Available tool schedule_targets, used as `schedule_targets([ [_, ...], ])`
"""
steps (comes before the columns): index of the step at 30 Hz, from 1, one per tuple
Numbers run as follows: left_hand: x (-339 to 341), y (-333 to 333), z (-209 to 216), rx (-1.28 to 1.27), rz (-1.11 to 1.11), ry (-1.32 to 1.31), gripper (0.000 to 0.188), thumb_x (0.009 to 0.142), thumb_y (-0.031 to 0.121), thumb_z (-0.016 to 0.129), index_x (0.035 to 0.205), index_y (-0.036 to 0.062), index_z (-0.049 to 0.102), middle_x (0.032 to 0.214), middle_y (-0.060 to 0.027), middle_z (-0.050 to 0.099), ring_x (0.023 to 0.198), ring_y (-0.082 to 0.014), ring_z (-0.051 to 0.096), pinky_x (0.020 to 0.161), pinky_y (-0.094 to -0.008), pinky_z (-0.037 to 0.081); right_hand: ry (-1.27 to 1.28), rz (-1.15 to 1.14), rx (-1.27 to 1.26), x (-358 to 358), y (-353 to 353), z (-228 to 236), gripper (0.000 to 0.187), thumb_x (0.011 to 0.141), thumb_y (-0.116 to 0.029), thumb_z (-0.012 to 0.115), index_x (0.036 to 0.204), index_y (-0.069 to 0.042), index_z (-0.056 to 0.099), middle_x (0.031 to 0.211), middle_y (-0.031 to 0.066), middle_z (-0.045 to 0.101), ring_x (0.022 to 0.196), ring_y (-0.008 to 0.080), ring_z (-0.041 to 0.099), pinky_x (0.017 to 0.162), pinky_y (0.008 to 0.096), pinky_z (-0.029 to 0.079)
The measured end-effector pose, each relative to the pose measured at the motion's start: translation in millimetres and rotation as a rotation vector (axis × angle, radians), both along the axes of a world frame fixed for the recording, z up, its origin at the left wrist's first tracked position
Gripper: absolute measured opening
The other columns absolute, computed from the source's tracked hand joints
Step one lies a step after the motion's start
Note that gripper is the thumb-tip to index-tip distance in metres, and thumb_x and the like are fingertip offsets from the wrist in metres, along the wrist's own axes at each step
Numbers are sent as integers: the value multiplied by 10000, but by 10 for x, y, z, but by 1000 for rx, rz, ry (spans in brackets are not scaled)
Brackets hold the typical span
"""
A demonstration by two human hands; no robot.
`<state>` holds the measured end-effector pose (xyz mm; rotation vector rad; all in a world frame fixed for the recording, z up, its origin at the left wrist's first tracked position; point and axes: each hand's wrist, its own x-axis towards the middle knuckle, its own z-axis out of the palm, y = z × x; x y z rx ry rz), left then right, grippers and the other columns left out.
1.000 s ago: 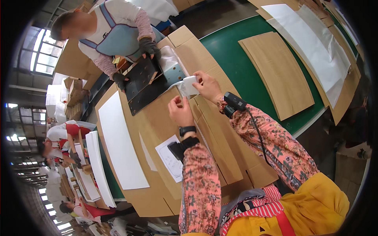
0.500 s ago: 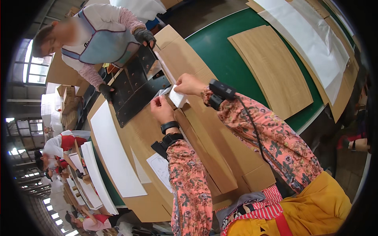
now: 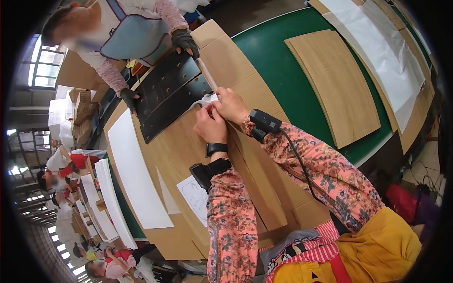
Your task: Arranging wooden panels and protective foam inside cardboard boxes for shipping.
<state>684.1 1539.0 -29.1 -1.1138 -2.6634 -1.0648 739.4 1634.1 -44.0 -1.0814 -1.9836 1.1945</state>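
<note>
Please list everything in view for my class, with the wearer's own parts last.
near co-worker: one, blue apron, upper left
far co-workers: several, mostly red garments, left background
drilled panels: count unclear, black, upper centre
wrapping: one, white, upper centre
flat panels: at least two, white, left
printed sheet: one, white, centre
cardboard: several pieces, brown, centre
tabletop: several stretches, green, right and left
wood-grain board: at least one, tan, right
packing sheet: at least one, white, upper right
wrist devices: several, black, centre
floral sleeves: two, coral, lower centre
left hand: one, bare, at wrapping
right hand: one, bare, at wrapping
</note>
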Motion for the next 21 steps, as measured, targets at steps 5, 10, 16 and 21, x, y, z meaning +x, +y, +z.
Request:
schedule_targets([
  [5, 776, -422, 543, 92, -379, -152, 134, 887, 134, 696, 977, 38, 670, 861, -103, 623, 811, -275, 632, 740, -389, 468, 53, 44, -139, 371, 156, -130, 443, 880, -252, 677, 1260, -50, 570, 1043, 248, 705, 982, 423, 677, 849, 497, 528],
  [10, 2214, -2372, 767, -982, -1143, -859, 316, 926, 403, 634, 944, 117, 767, 855, -173, 723, 804, -357, 707, 728, -455, 561, 233, -1, -97, 506, -25, 25, 354, 945, -222, 618, 1269, -81, 600, 1012, 208, 720, 889, 363, 709, 784, 455, 546],
  [16, 3197, -3313, 298, -1161, -972, -519, 325, 946, 441, 605, 1142, 220, 739, 1195, -201, 573, 1014, -369, 655, 834, -480, 542, 405, -159, -185, 1613, -670, 280, 194, 979, -107, 629, 1121, 17, 679, 891, 55, 707, 803, 90, 649, 702, 252, 515],
  [21, 3322, -3607, -83, -827, -1048, -420, 251, 875, 263, 640, 1105, 187, 707, 1069, -131, 558, 1063, -309, 601, 834, -428, 495, 274, 32, -204, 2366, -1866, 295, 123, 971, -11, 607, 1067, 8, 682, 907, 65, 686, 808, 117, 646, 705, 246, 505],
])
